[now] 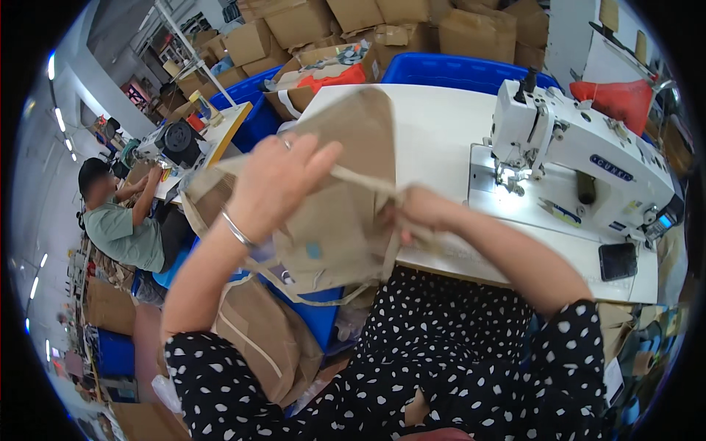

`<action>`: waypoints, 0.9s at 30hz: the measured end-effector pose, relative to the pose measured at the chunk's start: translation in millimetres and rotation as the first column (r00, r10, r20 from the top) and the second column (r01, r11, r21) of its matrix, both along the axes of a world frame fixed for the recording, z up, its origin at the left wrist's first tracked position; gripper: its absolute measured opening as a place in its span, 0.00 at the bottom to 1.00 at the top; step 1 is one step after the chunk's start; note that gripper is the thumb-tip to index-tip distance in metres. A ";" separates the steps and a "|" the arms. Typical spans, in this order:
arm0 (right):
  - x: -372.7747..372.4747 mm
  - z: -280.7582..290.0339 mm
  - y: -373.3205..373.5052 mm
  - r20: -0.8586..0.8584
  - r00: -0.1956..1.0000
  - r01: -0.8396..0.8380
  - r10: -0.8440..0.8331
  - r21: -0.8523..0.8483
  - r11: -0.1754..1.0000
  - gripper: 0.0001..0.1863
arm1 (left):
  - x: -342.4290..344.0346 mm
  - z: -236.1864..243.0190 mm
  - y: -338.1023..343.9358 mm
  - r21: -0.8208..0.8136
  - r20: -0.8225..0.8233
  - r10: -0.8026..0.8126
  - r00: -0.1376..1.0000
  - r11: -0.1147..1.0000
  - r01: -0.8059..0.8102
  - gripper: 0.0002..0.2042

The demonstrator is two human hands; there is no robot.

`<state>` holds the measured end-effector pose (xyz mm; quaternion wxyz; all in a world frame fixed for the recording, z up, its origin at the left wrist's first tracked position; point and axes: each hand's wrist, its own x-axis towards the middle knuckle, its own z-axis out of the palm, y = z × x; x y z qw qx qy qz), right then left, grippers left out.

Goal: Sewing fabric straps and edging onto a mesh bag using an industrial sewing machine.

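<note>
A beige fabric bag (331,235) with pale edging hangs between my hands, over the left end of the white sewing table (434,117). My left hand (279,184), with a bracelet at the wrist, is closed on the bag's upper edge. Farther right, my right hand (423,209) grips its pale edging, the fingers smeared by motion. A small light-blue patch (314,251) shows on the bag's side. Below it, more brown fabric (257,331) with a pale strip lies beside my left arm. To the right of my hands stands a white sewing machine (566,140) with its lamp lit.
Thread snips (560,212) and a dark phone-like slab (618,262) lie near the machine. Blue bins (463,71) and stacked cardboard boxes (478,37) stand behind the table. At the left, a co-worker (125,220) sits at another sewing machine (180,143).
</note>
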<state>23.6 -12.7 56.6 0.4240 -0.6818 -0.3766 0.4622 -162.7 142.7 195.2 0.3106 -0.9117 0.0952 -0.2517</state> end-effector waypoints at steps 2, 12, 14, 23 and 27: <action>37.1 30.8 28.1 0.520 0.852 0.030 -0.057 0.061 0.998 0.17 | 8.6 27.5 21.7 0.146 0.034 0.019 0.999 0.989 -0.024 0.15; 92.9 112.4 37.9 0.433 0.062 -0.332 -0.899 0.859 0.391 0.21 | -25.5 17.0 4.6 0.340 0.132 -0.077 0.988 0.940 0.028 0.22; 77.7 59.9 13.5 0.719 -0.116 -0.330 -0.685 0.623 0.709 0.25 | -26.0 -40.9 -2.3 0.064 -0.188 0.012 0.982 0.998 0.000 0.20; 70.0 -58.1 -64.2 0.960 0.279 -0.105 0.003 0.027 0.994 0.31 | -1.3 -121.9 -75.6 -0.555 -0.686 -0.134 0.716 0.733 -0.394 0.17; 56.2 -34.4 -87.3 0.891 0.455 -0.023 -0.001 0.013 1.000 0.35 | 20.1 -104.8 -98.8 -0.629 -0.605 -0.288 0.742 0.745 -0.224 0.20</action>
